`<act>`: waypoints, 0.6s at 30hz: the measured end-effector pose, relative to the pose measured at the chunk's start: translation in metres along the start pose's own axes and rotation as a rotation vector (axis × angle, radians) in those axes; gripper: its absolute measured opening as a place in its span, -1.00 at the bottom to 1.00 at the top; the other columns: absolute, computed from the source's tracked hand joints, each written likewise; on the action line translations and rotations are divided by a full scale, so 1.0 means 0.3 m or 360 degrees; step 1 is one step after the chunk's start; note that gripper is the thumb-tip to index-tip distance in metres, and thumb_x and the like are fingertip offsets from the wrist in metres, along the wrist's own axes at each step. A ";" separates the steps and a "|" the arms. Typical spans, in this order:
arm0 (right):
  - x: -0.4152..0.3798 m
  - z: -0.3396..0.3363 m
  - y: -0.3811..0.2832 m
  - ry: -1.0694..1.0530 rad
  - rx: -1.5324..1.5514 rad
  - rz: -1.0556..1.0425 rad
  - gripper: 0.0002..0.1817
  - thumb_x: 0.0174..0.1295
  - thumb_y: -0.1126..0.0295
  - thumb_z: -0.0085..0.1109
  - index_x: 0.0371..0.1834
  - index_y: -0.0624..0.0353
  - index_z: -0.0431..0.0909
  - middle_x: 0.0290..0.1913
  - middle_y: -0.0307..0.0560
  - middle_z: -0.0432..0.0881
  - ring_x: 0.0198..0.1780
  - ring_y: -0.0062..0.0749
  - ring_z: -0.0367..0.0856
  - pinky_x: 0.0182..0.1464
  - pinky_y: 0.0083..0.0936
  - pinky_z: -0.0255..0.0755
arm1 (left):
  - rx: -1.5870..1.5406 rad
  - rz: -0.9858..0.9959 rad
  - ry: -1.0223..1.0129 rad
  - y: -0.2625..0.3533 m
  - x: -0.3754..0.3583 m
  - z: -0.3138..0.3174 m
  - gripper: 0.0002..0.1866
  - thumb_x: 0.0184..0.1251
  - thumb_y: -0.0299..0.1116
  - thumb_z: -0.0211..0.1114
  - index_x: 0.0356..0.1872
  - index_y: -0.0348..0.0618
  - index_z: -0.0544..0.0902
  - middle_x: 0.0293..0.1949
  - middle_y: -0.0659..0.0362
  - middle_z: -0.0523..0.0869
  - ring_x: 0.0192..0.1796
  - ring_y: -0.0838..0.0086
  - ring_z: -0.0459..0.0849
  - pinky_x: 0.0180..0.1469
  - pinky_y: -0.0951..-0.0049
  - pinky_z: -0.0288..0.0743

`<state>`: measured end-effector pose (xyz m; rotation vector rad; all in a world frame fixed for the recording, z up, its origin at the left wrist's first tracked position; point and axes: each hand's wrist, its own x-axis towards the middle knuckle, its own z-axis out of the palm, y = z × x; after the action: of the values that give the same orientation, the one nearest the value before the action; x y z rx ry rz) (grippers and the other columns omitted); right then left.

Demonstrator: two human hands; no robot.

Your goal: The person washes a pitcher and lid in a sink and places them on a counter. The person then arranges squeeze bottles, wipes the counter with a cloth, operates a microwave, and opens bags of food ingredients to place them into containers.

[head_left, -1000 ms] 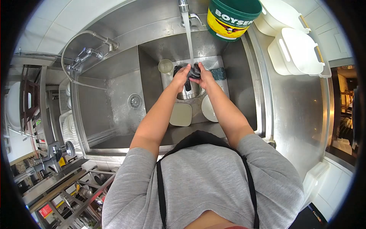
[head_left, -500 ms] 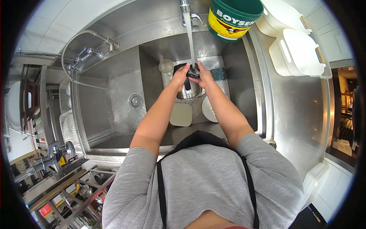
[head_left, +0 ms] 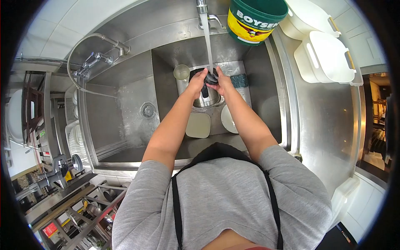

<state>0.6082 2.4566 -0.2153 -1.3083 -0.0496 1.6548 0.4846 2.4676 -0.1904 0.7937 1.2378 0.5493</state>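
Both my hands are closed on a small round black piece (head_left: 212, 78), which looks like a lid, inside the right sink basin. My left hand (head_left: 197, 86) grips its left side and my right hand (head_left: 224, 84) its right side. A stream of water (head_left: 208, 46) from the tap falls onto it. Just beneath my hands is a stainless steel jug (head_left: 203, 101) with a black handle, partly covered by them. To its left stands a clear cup (head_left: 181, 72), and to the right lies a dark green scouring pad (head_left: 239, 81).
Nearer me in the basin are a beige square dish (head_left: 198, 125) and a white round dish (head_left: 228, 119), partly behind my right forearm. A green paint bucket (head_left: 252, 26) and white tubs (head_left: 324, 58) stand at the back right. The left basin (head_left: 137, 89) has a drain.
The black piece has turned slightly between my hands under the water. My hands and arms stay in nearly the same place.
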 end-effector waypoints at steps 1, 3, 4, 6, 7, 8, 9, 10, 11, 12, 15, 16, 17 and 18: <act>-0.003 -0.004 -0.002 -0.0007 0.0001 0.0000 -0.53 0.28 0.00 -0.02 -0.05 0.22 0.42 -0.12 -0.01 0.55 -0.15 -0.24 0.59 -0.24 -0.19 0.63 | 0.0005 -0.0013 0.0017 0.002 0.000 0.005 -0.31 0.19 0.21 0.13 0.18 -0.10 0.38 0.05 0.23 0.51 0.01 0.46 0.50 -0.01 0.29 0.37; -0.016 -0.005 -0.008 -0.0082 -0.0049 -0.0042 -0.49 0.25 -0.01 0.02 -0.03 0.27 0.40 -0.15 0.02 0.55 -0.15 -0.20 0.59 -0.25 -0.19 0.64 | 0.0024 0.0003 -0.0028 -0.007 0.007 0.003 -0.28 0.16 0.19 0.19 0.19 -0.13 0.35 0.04 0.20 0.51 0.01 0.45 0.50 0.00 0.30 0.38; -0.024 -0.005 -0.009 -0.0089 -0.0152 -0.0085 -0.44 0.23 -0.03 0.04 0.01 0.29 0.35 -0.12 0.02 0.53 -0.16 -0.21 0.59 -0.26 -0.18 0.64 | 0.0043 0.0019 -0.0073 -0.014 0.013 0.000 -0.25 0.12 0.18 0.24 0.20 -0.15 0.33 0.04 0.17 0.52 0.02 0.43 0.51 0.01 0.30 0.40; -0.048 0.013 -0.007 0.0120 -0.0399 -0.0157 -0.29 0.16 -0.09 0.10 0.15 0.27 0.18 0.03 0.02 0.44 -0.05 -0.23 0.52 -0.20 -0.18 0.58 | 0.0102 0.0047 -0.0064 -0.030 0.003 0.002 -0.21 0.07 0.15 0.30 0.20 -0.19 0.30 0.01 0.14 0.52 0.01 0.42 0.52 0.03 0.31 0.41; -0.052 0.006 0.001 0.0123 -0.0399 -0.0156 -0.29 0.16 -0.09 0.10 0.15 0.27 0.18 0.03 0.02 0.44 -0.05 -0.23 0.52 -0.20 -0.18 0.58 | 0.0163 0.0076 -0.0051 -0.028 -0.009 0.006 -0.18 0.03 0.11 0.36 0.20 -0.22 0.28 -0.01 0.11 0.53 0.01 0.41 0.53 0.04 0.32 0.42; -0.063 0.006 0.004 0.0075 -0.0509 -0.0188 -0.27 0.16 -0.10 0.10 0.18 0.24 0.14 0.07 0.01 0.40 0.01 -0.22 0.47 -0.16 -0.18 0.53 | 0.0073 0.0081 -0.0042 -0.072 0.036 -0.017 -0.18 -0.02 0.00 0.44 0.18 -0.26 0.26 -0.02 0.07 0.54 -0.01 0.40 0.55 0.05 0.35 0.44; -0.070 0.000 0.013 0.0027 -0.0618 -0.0218 -0.24 0.15 -0.11 0.10 0.21 0.21 0.10 0.11 -0.01 0.36 0.08 -0.21 0.41 -0.12 -0.17 0.47 | 0.0071 0.0080 -0.0041 -0.066 0.025 -0.017 -0.18 -0.02 0.00 0.44 0.18 -0.26 0.26 -0.02 0.07 0.54 -0.01 0.40 0.55 0.05 0.35 0.44; -0.105 0.002 -0.005 0.0012 -0.0681 -0.0210 -0.26 0.15 -0.14 0.08 0.19 0.18 0.14 0.13 0.00 0.36 0.15 -0.18 0.33 -0.05 -0.22 0.38 | 0.0030 0.0079 -0.0061 -0.059 0.005 -0.017 -0.21 -0.02 -0.04 0.44 0.16 -0.25 0.27 -0.03 0.08 0.54 -0.03 0.40 0.56 0.03 0.37 0.45; -0.121 0.008 -0.050 -0.0024 -0.0966 -0.0124 -0.25 0.17 -0.14 0.05 0.22 0.20 0.13 0.17 0.02 0.33 0.15 -0.21 0.34 -0.05 -0.22 0.39 | -0.0011 0.0082 -0.0078 -0.047 -0.011 -0.018 -0.23 -0.02 -0.08 0.45 0.15 -0.25 0.29 -0.04 0.08 0.55 -0.05 0.41 0.57 0.01 0.39 0.46; 0.032 -0.045 -0.056 -0.0089 -0.1190 -0.0301 -0.23 0.16 -0.15 0.05 0.23 0.22 0.11 0.20 0.02 0.30 0.16 -0.25 0.33 -0.01 -0.21 0.36 | -0.0013 0.0083 -0.0073 -0.048 -0.009 -0.022 -0.23 -0.02 -0.08 0.45 0.15 -0.25 0.29 -0.04 0.08 0.55 -0.05 0.41 0.57 0.01 0.39 0.46; 0.064 0.006 -0.168 0.0113 -0.1115 -0.0797 -0.24 0.19 -0.06 0.07 0.27 0.27 0.08 0.20 -0.03 0.29 0.18 -0.33 0.32 0.12 -0.19 0.27 | 0.0100 0.0176 -0.0010 -0.067 -0.004 -0.012 -0.25 -0.04 -0.16 0.47 0.13 -0.27 0.29 -0.07 0.09 0.57 -0.08 0.43 0.59 -0.02 0.42 0.46; 0.045 0.052 -0.217 0.0069 -0.0765 -0.0798 -0.32 0.23 0.06 0.07 0.25 0.29 0.09 0.16 -0.01 0.33 0.15 -0.29 0.33 0.07 -0.22 0.29 | 0.0121 0.0175 -0.0015 -0.067 -0.014 -0.001 -0.26 -0.04 -0.19 0.47 0.13 -0.27 0.30 -0.09 0.10 0.58 -0.09 0.45 0.59 -0.03 0.44 0.46; 0.047 0.090 -0.268 0.0024 -0.0413 -0.0796 -0.39 0.26 0.18 0.06 0.23 0.31 0.10 0.13 0.01 0.36 0.12 -0.25 0.35 0.03 -0.24 0.32 | 0.0143 0.0177 -0.0020 -0.062 -0.024 0.008 -0.27 -0.03 -0.21 0.47 0.12 -0.28 0.30 -0.11 0.11 0.59 -0.09 0.47 0.59 -0.03 0.45 0.46; 0.053 0.114 -0.315 0.0024 -0.0412 -0.0800 -0.39 0.26 0.18 0.06 0.23 0.31 0.10 0.13 0.01 0.36 0.12 -0.25 0.35 0.03 -0.24 0.32 | 0.0189 0.0125 0.0007 -0.048 -0.040 0.018 -0.30 -0.02 -0.24 0.47 0.12 -0.28 0.31 -0.11 0.12 0.60 -0.10 0.48 0.59 -0.03 0.46 0.46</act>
<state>0.6450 2.5334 -0.1595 -1.3615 -0.5552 1.2327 0.4859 2.4484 -0.1936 0.9446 1.2563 0.5449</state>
